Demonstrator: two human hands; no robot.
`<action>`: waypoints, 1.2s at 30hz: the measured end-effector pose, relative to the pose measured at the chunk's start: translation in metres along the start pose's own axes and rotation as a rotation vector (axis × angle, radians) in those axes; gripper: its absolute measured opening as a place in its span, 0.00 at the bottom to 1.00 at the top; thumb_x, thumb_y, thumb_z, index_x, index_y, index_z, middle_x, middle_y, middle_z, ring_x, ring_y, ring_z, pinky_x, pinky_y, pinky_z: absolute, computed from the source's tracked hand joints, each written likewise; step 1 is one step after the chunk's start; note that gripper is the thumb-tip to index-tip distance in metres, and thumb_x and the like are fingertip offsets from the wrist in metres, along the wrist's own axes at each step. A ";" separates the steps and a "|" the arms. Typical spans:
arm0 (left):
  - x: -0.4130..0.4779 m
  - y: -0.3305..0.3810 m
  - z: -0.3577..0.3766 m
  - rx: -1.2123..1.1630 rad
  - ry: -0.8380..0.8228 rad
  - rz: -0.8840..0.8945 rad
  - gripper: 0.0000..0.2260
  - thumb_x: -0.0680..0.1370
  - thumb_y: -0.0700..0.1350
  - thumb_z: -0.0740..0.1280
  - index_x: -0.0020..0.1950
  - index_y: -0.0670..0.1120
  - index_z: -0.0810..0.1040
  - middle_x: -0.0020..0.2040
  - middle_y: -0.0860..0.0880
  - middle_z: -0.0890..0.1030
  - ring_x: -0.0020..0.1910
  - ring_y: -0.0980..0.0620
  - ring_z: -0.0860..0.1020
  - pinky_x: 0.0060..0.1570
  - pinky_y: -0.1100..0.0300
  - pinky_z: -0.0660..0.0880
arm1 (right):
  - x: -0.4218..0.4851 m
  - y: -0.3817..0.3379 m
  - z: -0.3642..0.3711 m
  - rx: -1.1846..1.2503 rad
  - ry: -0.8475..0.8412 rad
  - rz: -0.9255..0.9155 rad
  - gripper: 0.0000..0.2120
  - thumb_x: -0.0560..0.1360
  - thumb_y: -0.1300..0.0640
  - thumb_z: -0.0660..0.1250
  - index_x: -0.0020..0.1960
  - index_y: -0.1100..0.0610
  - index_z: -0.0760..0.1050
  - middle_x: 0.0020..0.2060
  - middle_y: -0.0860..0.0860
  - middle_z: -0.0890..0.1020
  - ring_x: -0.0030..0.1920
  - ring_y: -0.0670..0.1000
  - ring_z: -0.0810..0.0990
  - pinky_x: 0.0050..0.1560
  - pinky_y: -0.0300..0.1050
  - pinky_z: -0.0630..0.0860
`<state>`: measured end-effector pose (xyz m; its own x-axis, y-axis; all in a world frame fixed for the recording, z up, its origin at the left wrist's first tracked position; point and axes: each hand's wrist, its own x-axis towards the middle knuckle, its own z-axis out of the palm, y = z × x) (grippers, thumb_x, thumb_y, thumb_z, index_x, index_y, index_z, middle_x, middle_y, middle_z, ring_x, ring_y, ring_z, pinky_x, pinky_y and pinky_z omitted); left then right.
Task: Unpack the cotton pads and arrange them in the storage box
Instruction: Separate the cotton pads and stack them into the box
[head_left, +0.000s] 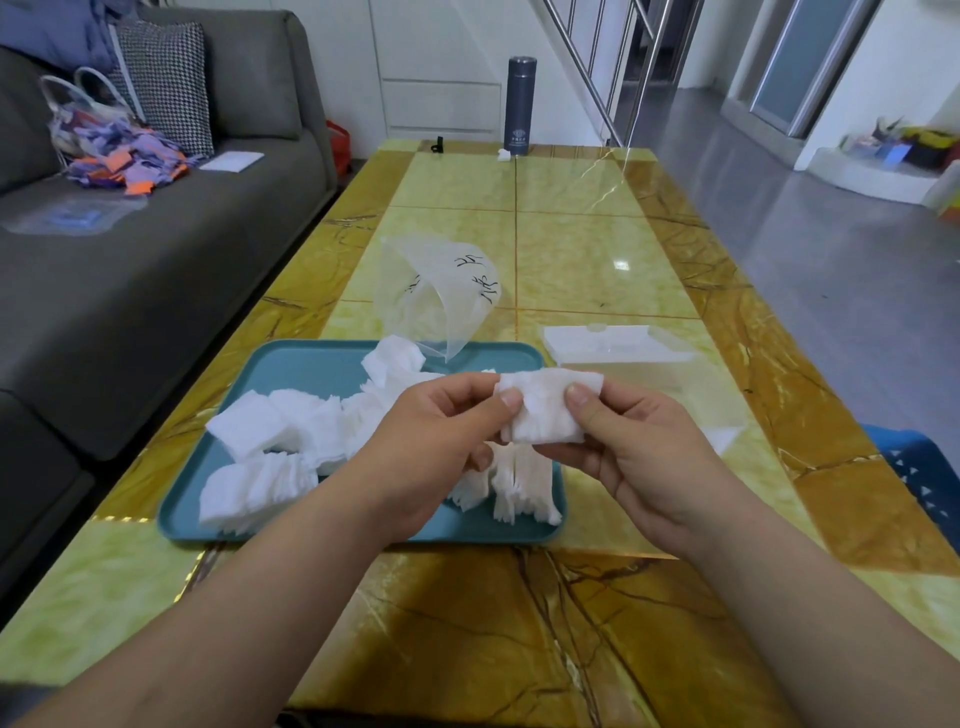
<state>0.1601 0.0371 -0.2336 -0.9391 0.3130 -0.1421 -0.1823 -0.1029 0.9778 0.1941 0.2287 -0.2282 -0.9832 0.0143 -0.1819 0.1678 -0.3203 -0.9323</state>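
Both hands hold one small stack of white cotton pads (548, 410) above the teal tray (311, 364). My left hand (441, 431) pinches its left side with thumb and fingers. My right hand (628, 441) pinches its right side the same way. Several loose piles of cotton pads (270, 447) lie spread across the tray. The empty clear plastic bag (441, 291) with black writing stands just behind the tray. The clear storage box (623, 348) with a white lid sits on the table to the right of the tray, beyond my right hand.
The glossy yellow marble table (571, 234) stretches away from me, with a dark flask (518, 106) and a small white scrap (503, 154) at its far end. A grey sofa (130, 234) lies along the left. A blue stool (919, 467) shows at right.
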 end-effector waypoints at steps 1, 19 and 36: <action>0.000 0.000 0.001 -0.029 -0.014 -0.004 0.08 0.81 0.42 0.69 0.57 0.41 0.85 0.42 0.43 0.78 0.35 0.54 0.72 0.34 0.62 0.68 | 0.000 0.000 -0.001 0.002 0.007 -0.001 0.12 0.83 0.62 0.64 0.63 0.63 0.81 0.56 0.60 0.87 0.59 0.58 0.86 0.57 0.52 0.84; 0.001 0.010 -0.006 0.086 0.317 0.114 0.10 0.81 0.36 0.69 0.57 0.49 0.83 0.50 0.48 0.87 0.53 0.48 0.85 0.51 0.53 0.84 | 0.005 0.002 -0.001 -0.011 0.244 -0.036 0.06 0.81 0.61 0.69 0.54 0.62 0.83 0.49 0.57 0.88 0.52 0.56 0.88 0.53 0.52 0.84; 0.001 0.009 0.003 0.135 0.137 0.152 0.17 0.75 0.35 0.75 0.60 0.51 0.82 0.50 0.49 0.87 0.47 0.51 0.85 0.44 0.60 0.79 | 0.000 -0.001 0.006 -0.144 0.015 -0.036 0.10 0.82 0.64 0.66 0.61 0.61 0.83 0.53 0.58 0.88 0.57 0.57 0.86 0.59 0.54 0.83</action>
<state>0.1584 0.0397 -0.2240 -0.9851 0.1719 -0.0021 -0.0037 -0.0087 1.0000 0.1935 0.2230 -0.2253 -0.9878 0.0383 -0.1509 0.1417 -0.1804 -0.9733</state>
